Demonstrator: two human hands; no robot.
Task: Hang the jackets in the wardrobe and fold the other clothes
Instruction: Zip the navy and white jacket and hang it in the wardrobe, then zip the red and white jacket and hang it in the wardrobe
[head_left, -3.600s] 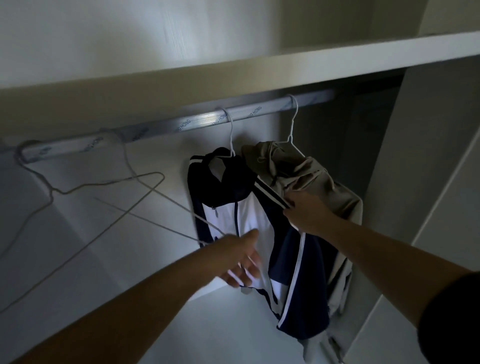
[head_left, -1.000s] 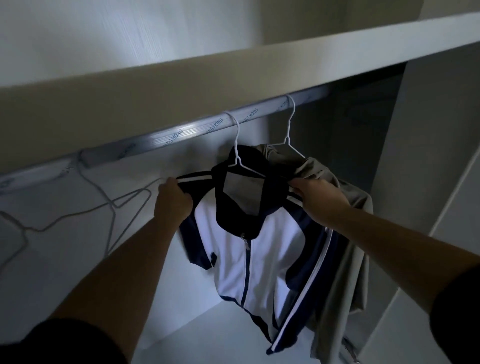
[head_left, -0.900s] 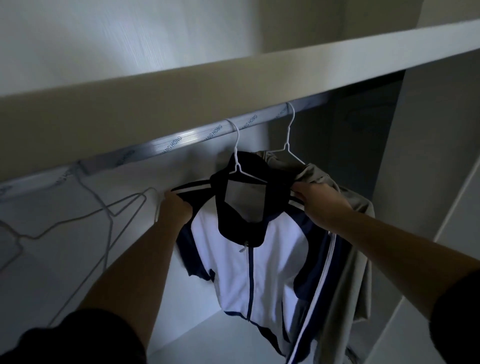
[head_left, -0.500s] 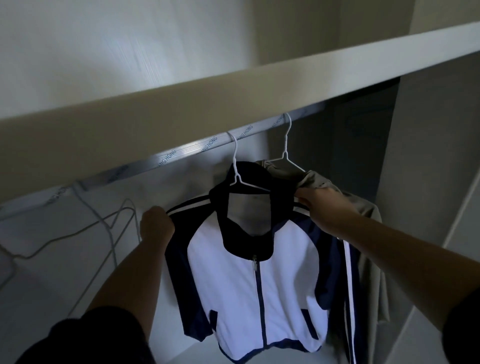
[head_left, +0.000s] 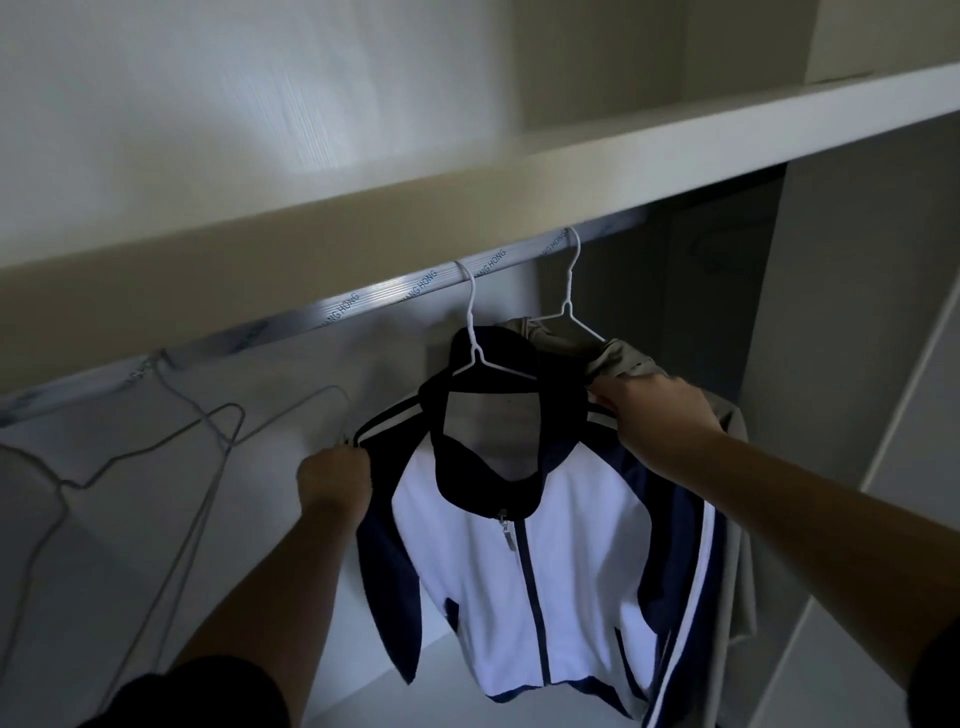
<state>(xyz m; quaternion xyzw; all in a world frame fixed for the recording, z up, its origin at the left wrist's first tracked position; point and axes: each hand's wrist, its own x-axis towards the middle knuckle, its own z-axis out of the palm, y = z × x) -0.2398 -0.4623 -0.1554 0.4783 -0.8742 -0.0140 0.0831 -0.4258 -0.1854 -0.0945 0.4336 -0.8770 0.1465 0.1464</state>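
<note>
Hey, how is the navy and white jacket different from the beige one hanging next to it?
The navy and white jacket is two-tone with striped shoulders; the beige jacket is plain. The navy and white jacket faces the camera, zipped, nearly all in view; the beige jacket hangs behind it to the right, mostly hidden. Both hang on white wire hangers from the same rail.

jacket (head_left: 524, 587) on rail (head_left: 363, 306), hangers (head_left: 171, 441) left
</note>
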